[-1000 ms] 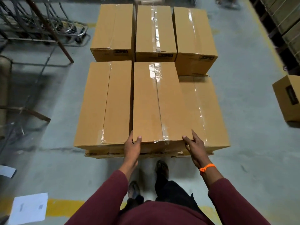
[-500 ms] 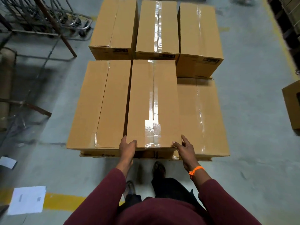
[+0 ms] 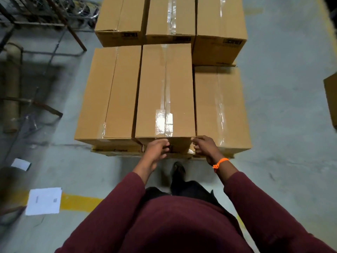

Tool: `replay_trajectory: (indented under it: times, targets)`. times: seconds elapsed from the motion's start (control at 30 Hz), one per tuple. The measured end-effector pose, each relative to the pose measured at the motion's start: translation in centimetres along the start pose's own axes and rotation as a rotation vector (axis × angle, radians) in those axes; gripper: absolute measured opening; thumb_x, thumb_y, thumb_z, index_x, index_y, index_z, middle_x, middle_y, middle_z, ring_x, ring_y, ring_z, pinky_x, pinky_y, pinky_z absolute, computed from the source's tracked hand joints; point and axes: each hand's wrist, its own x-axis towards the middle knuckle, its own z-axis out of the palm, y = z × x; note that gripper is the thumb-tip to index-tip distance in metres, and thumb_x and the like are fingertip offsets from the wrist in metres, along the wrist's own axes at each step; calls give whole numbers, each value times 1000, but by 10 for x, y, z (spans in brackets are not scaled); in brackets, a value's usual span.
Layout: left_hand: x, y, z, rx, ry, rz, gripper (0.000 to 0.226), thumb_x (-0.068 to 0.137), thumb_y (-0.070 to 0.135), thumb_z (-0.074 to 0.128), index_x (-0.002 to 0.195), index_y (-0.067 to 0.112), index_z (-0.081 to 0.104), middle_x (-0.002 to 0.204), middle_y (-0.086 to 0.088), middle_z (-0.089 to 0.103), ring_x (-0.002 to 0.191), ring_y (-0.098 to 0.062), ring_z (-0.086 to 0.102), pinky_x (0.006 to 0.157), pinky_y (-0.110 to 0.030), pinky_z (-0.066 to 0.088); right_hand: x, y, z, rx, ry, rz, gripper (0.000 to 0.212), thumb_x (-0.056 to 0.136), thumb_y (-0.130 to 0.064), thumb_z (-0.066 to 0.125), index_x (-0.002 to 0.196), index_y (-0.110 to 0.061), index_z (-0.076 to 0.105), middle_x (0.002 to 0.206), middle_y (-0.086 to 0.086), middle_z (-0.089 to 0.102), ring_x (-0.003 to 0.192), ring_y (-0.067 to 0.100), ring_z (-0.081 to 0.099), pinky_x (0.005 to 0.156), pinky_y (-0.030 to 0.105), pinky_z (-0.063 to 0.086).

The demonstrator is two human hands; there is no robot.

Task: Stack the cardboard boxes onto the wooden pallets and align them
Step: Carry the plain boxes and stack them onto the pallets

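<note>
Tan taped cardboard boxes stand on a wooden pallet [image 3: 116,153], three in the back row [image 3: 169,17]. In front, the middle box [image 3: 165,92] sits level with the left box [image 3: 107,95]. The right front box [image 3: 221,106] lies one layer lower. My left hand [image 3: 156,150] presses against the near face of the middle box, its fingers bent and blurred. My right hand [image 3: 204,146], with an orange band at the wrist, curls round that box's near right corner, fingertips at the top edge.
A metal frame and trolley [image 3: 54,19] stand at the back left, with a cardboard tube [image 3: 11,88] beside them. A white sheet [image 3: 43,200] lies on a yellow floor line. Another box [image 3: 331,99] sits at the right edge. My feet are just before the pallet.
The middle box has swung straight and slid in beside the left box. My hands dropped from its top near edge to its near face and corner. The camera moved closer.
</note>
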Motion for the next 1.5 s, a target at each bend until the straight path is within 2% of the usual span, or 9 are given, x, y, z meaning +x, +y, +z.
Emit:
replay_trajectory:
  times: [0.1,0.23,0.37,0.43,0.57,0.7,0.93,1.23,1.5]
  targets:
    - [-23,-27,20,77,-139,-21,23,102,27,56,120,18,66,116,1,73,100,-15,66,89,-34,48,-44,17,-10,120,3,-28,6,95,-20,66,97,-16,70,93,4,69,69,11,59,67,30,48]
    - [-41,-73,48,144,-219,-52,22,102,27,56,119,18,66,114,1,74,96,-14,66,84,-30,47,-110,70,-23,229,87,11,7,99,-18,62,95,-17,67,89,4,65,69,12,57,59,24,40]
    - [-59,-114,80,197,-273,-127,13,101,26,57,104,19,67,100,4,72,79,-9,62,71,-24,44,-164,138,-50,205,87,199,7,98,-25,64,94,-21,66,97,3,66,87,18,60,73,30,47]
    - [-71,-129,95,197,-266,-140,12,100,26,58,103,19,67,96,5,73,76,-8,62,67,-22,45,-179,156,-70,250,157,234,9,98,-25,63,92,-18,65,96,4,66,84,18,59,67,28,45]
    - [-91,-150,127,239,-319,-150,18,99,26,58,112,18,68,106,3,76,88,-12,67,71,-24,48,-180,171,-110,485,238,159,12,97,-21,65,102,-10,65,89,6,70,75,17,62,64,28,48]
    - [-102,-145,180,329,-335,-129,18,99,27,59,111,19,69,106,2,76,86,-14,66,75,-27,48,-176,175,-159,560,207,97,23,95,-28,69,111,-12,69,104,7,75,91,20,69,82,35,57]
    - [-111,-136,370,495,-384,-38,14,98,27,60,105,19,68,100,4,73,78,-10,64,81,-31,46,-183,212,-332,636,285,82,18,97,-28,65,108,-14,69,106,7,72,93,20,69,80,33,54]
    - [-164,-156,642,662,-725,-34,25,99,30,60,119,16,66,115,0,74,98,-16,69,91,-33,51,-190,246,-569,874,553,27,14,98,-26,63,107,-15,66,108,9,73,100,24,69,87,38,53]
    - [-96,-131,799,663,-604,-115,26,98,23,61,118,8,68,100,-1,73,89,-19,65,97,-41,51,-116,223,-690,995,532,87,14,97,-26,65,106,-15,67,108,8,75,96,22,71,85,37,55]
